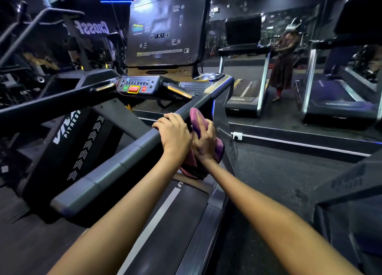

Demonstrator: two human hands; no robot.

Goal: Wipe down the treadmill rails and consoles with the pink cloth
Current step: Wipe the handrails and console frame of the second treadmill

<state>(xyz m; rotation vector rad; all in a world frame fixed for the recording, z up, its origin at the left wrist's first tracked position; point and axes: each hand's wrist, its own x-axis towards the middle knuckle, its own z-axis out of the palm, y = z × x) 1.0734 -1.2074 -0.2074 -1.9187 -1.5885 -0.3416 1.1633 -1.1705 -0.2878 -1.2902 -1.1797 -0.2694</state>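
A dim gym: treadmills [244, 84] in a row, wall mirror [289, 47], console [165, 26] with buttons.

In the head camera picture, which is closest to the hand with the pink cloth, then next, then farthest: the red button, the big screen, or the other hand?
From the right hand:
1. Left hand, touching it, gripping the rail.
2. Red button, ahead on the console, to the left.
3. Big screen, farthest, up above the console.
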